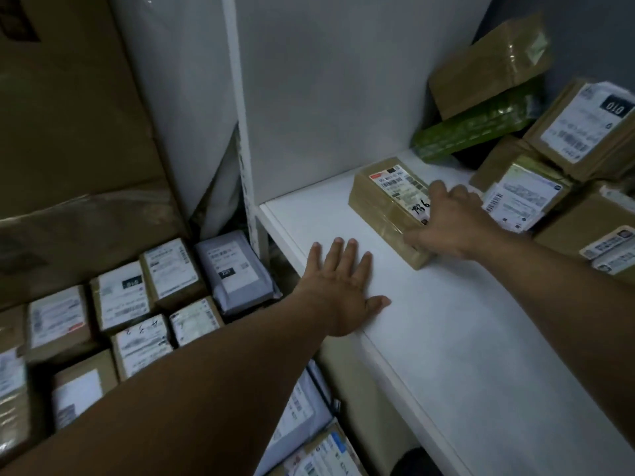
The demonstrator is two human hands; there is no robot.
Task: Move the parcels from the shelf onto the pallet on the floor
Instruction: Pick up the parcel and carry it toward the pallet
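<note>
white digits "010" are printed on a black patch of the label on the brown box [584, 132] at the upper right. "196" is handwritten in black on the label of the flat brown parcel [385, 204]. the remaining print is too blurred to be read.

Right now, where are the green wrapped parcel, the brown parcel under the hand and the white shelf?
long green plastic-wrapped parcel [474, 127]: head view, its middle.
flat brown taped cardboard parcel [378, 207]: head view, taped top beside label.
white shelf board [446, 321]: head view, bare top.
</note>
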